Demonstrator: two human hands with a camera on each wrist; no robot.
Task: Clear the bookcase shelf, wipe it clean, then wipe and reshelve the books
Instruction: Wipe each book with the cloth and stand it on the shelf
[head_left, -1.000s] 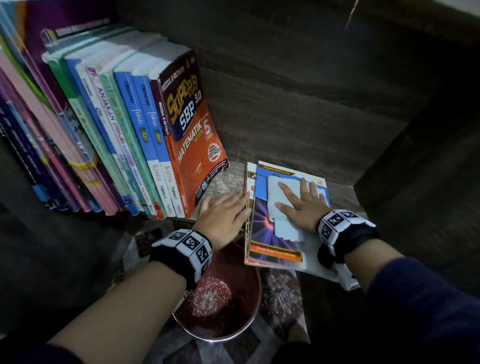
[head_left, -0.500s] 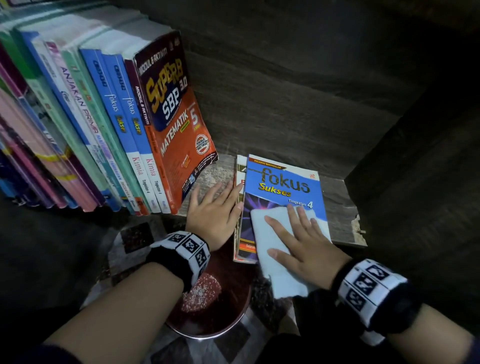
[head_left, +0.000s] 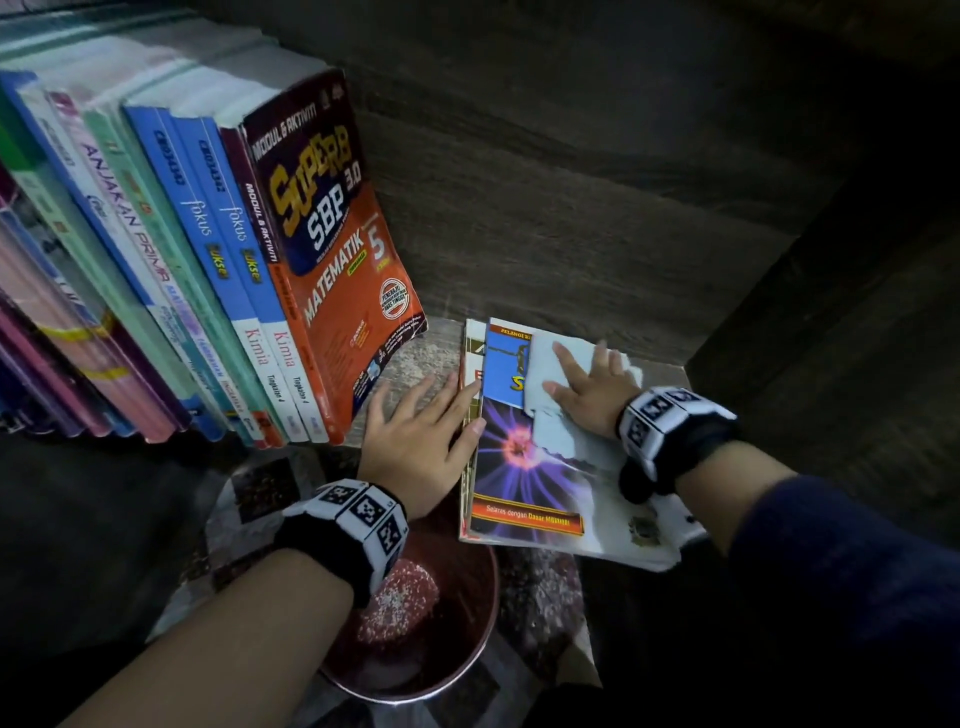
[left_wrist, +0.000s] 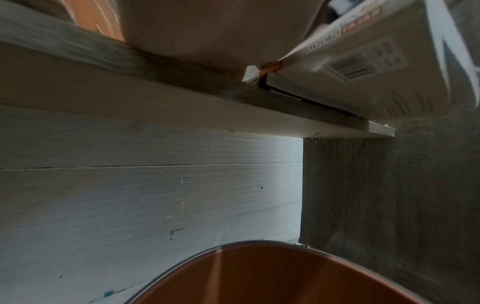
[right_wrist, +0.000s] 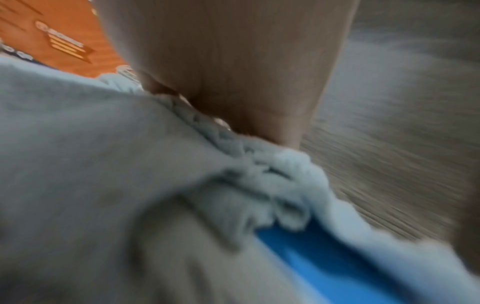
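Bookcase shelf (head_left: 415, 353): lower centre of frame. Row of books (head_left: 171, 249): upright, upper left, leaning. Flat book stack (head_left: 519, 452): centre right, overhanging the shelf edge. Red bowl (head_left: 431, 639): bottom centre. White cloth (head_left: 561, 395): on top book. Right hand (head_left: 592, 389): grip flat, pressing cloth. Left hand (head_left: 421, 441): grip spread, touching stack's edge.

The right hand (head_left: 589, 395) has pushed the cloth (head_left: 558, 410) from the blue book's (head_left: 519, 467) near half up to its far end.
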